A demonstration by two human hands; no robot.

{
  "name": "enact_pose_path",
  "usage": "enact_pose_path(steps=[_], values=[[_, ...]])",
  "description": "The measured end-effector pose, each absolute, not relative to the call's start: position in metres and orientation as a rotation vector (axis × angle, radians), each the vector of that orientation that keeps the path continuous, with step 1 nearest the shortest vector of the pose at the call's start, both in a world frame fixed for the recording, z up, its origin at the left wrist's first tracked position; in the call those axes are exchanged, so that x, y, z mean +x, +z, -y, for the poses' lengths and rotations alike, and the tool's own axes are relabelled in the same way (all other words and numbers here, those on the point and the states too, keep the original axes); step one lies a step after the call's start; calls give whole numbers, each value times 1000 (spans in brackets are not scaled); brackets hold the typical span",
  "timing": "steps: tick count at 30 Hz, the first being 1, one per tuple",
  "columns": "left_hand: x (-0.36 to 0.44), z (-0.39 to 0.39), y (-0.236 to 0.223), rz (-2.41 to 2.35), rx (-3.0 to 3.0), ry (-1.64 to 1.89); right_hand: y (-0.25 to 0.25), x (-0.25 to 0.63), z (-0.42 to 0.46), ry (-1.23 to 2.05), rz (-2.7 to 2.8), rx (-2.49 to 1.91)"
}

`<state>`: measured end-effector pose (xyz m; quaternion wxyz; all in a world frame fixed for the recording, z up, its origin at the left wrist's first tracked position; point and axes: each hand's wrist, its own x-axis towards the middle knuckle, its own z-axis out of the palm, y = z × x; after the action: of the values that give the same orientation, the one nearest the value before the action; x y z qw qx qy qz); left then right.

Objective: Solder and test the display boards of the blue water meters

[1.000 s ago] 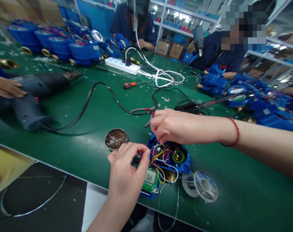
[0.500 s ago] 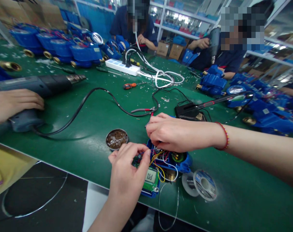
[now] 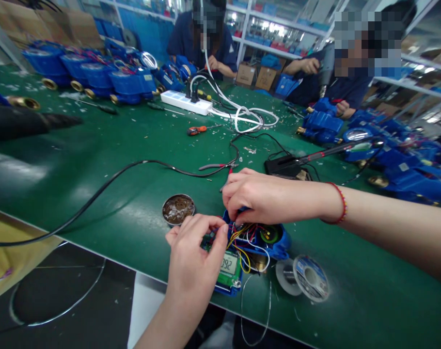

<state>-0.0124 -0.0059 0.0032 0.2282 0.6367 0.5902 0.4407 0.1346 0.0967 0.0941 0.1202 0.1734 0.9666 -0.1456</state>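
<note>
My left hand (image 3: 196,254) is closed in a pinch at the upper edge of a green circuit board with a lit display (image 3: 228,264); what sits between its fingertips is too small to tell. Over the blue meter housing (image 3: 280,247), my right hand (image 3: 255,196) has its fingers pressed together above the wiring, and they hide whatever they hold. Yellow, white and red wires (image 3: 244,237) run between board and housing. A brass fitting (image 3: 259,263) shows under the housing. Left of it stands a round tin of brown flux (image 3: 178,209).
A solder spool (image 3: 310,278) lies at right, pliers (image 3: 216,166) and a soldering iron (image 3: 325,152) beyond my hands. A heat gun (image 3: 27,122) is at far left, its cord crossing the table. Two co-workers sit opposite among blue meters (image 3: 133,85).
The heat gun has moved left, and the other person's hand on it has left view. Its cord is stretched out leftward. The display digits differ. My hands have barely shifted.
</note>
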Motion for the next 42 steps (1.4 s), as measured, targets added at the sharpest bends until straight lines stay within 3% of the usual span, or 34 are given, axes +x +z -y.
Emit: enact_pose_path(steps=[6, 11, 18, 29, 34, 42], values=[[-15, 7, 2, -1632, 1762, 1194, 91, 130, -93, -287, -2814, 453], [-20, 7, -5, -1628, 1726, 1114, 98, 153, -96, -412, -3133, 623], [-26, 9, -5, -1648, 1647, 1087, 93, 216, -50, -686, -3526, 1817], [-27, -23, 22, -1509, 1945, 964, -10, 287, 28, -836, -2707, 3030], [-22, -34, 28, -1623, 1923, 882, -20, 292, 32, -931, -2636, 3074], [-31, -41, 32, -1813, 1888, 1211, -22, 289, 41, -1015, -2831, 2838]])
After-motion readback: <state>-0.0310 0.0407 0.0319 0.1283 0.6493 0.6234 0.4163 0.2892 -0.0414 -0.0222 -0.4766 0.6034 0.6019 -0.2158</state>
